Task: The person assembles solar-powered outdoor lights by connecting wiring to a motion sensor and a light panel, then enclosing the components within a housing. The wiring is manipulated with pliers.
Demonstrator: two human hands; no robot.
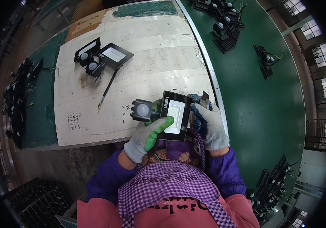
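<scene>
My left hand (149, 135), in a white glove with green fingertips, grips a black LED floodlight (164, 131) with its thumb over the front. The lamp's glass faces up toward me, and a motion sensor (142, 110) with a round white dome sticks out on its left. Close to the lamp's right edge is my right hand (210, 123), in a white glove with blue fingers. Its fingers are curled together, and a small dark flat piece (205, 95) pokes up from them. What that piece belongs to is hidden.
More floodlights with sensors (114, 55) lie on the paper-covered table (151, 49), one cable trailing toward me. A metal edge strip (204, 57) borders the green surface (254, 110) on the right, where several lamps (225, 28) lie. Others (18, 102) line the far left.
</scene>
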